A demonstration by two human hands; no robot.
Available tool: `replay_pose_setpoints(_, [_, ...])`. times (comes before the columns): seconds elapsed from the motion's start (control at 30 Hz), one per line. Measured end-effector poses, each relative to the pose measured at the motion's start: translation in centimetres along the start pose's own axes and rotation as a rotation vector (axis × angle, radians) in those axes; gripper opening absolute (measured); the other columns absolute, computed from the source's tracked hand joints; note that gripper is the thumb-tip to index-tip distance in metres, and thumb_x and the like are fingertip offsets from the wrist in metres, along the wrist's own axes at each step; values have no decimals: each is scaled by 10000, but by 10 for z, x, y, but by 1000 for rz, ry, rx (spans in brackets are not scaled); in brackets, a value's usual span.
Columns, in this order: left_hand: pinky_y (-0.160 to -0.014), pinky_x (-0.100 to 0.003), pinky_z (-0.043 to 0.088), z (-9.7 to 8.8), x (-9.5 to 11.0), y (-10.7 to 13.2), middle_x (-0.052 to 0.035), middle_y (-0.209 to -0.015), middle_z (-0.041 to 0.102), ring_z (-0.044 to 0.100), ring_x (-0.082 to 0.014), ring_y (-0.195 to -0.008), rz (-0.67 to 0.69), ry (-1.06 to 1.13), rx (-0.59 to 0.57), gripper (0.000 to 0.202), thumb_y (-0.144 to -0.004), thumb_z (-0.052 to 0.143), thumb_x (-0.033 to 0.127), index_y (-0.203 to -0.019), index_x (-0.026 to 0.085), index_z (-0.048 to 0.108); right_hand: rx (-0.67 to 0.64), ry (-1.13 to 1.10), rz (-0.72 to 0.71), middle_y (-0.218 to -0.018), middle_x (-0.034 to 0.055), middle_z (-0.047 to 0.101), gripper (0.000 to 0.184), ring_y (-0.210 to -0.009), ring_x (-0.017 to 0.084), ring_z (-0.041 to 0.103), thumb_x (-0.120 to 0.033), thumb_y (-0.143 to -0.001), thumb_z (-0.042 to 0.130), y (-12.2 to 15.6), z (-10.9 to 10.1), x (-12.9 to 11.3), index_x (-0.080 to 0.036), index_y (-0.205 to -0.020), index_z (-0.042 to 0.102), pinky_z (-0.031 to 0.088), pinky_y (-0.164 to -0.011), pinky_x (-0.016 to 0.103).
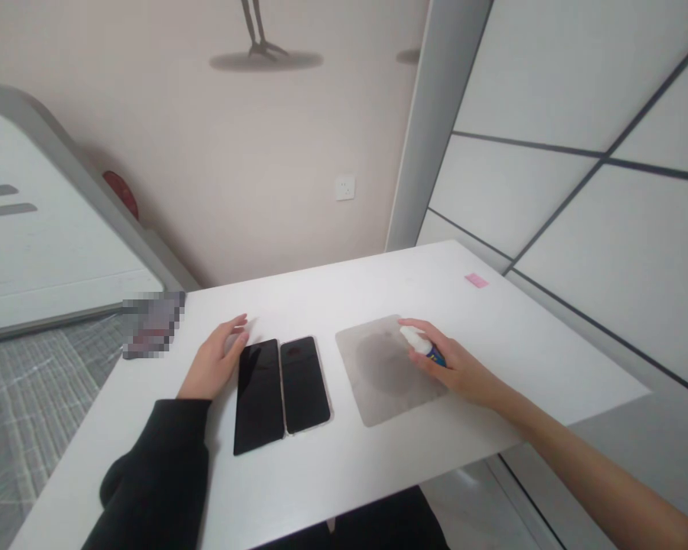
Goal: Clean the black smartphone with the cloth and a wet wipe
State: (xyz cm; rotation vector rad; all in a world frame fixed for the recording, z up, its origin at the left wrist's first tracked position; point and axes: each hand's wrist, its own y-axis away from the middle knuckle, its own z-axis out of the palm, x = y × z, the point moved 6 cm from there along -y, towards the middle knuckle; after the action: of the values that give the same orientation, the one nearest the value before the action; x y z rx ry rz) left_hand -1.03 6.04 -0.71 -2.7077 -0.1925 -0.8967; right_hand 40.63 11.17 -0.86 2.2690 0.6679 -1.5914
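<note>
My right hand (439,355) is wrapped round a small spray bottle (416,338) with a white top and a blue-and-yellow body. The bottle is tilted over a grey cloth (358,359) that lies flat on the white table. A darker, damp-looking patch spreads across the cloth's middle. On the left, my left hand (221,351) rests on the tabletop with its fingers apart and nothing in it. Beside it lie two dark-screened phones, the left phone (258,401) and the right phone (305,386), side by side with their screens up.
A pink slip (476,280) lies near the far right of the white table (298,489). A blurred-out item (154,325) sits at the table's left edge. Behind are a wall with a socket (345,188) and, at right, pale panels. A white board-like piece (51,221) stands at left.
</note>
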Motion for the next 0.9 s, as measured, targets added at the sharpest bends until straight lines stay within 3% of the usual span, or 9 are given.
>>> replay_pose_setpoints(0.07, [-1125, -509, 436, 0, 0, 0, -174, -1355, 660, 645, -314, -1210, -5, -9, -6, 657, -900, 427, 629, -1328, 153, 571, -25, 170, -63, -1474, 65, 591, 500, -1309, 332, 567, -476, -962, 601, -4, -1, -6, -333, -1436, 533, 446, -1081, 496])
replay_pose_setpoints(0.1, [-1124, -510, 438, 0, 0, 0, -172, -1344, 666, 645, -315, -1213, -8, -13, -9, 653, -900, 429, 626, -1331, 156, 570, -53, 291, -102, -1496, 54, 580, 481, -1330, 336, 561, -461, -986, 554, -6, 0, -10, -339, -1450, 527, 437, -1095, 511])
replay_pose_setpoints(0.23, [-1134, -523, 426, -1, 1, 1, -171, -1315, 684, 629, -325, -1247, -25, -25, -23, 659, -899, 430, 620, -1353, 159, 556, -153, 626, -207, -1409, 61, 660, 461, -1073, 321, 722, -374, -1031, 417, -11, 4, -18, -326, -1481, 507, 555, -923, 504])
replay_pose_setpoints(0.43, [-1156, -520, 397, -1, 5, 2, -169, -1305, 687, 609, -331, -1271, -46, -42, -43, 689, -897, 425, 609, -1387, 138, 535, -159, 641, -228, -1270, 54, 738, 378, -938, 292, 750, -314, -1010, 471, -13, 6, -14, -320, -1357, 622, 564, -832, 440])
replay_pose_setpoints(0.6, [-1160, -518, 395, -1, 5, 2, -150, -1298, 697, 609, -330, -1276, -48, -45, -53, 664, -896, 426, 615, -1368, 166, 553, -117, 650, -214, -1224, 59, 755, 389, -878, 301, 741, -352, -1017, 477, -12, 4, -10, -338, -1389, 590, 540, -747, 423])
replay_pose_setpoints(0.7, [-1159, -522, 395, 0, 5, 2, -131, -1298, 703, 611, -324, -1275, -44, -44, -54, 629, -895, 435, 603, -1357, 194, 558, -97, 647, -209, -1181, 52, 767, 367, -852, 293, 730, -341, -1003, 492, -13, 0, -11, -346, -1346, 623, 522, -729, 408])
replay_pose_setpoints(0.9, [-1168, -525, 381, 2, 4, 2, -156, -1303, 693, 603, -326, -1279, -42, -43, -67, 664, -896, 428, 604, -1362, 147, 554, -125, 613, -208, -1204, 49, 762, 375, -843, 298, 727, -351, -993, 509, -10, -3, -11, -355, -1347, 633, 514, -760, 433])
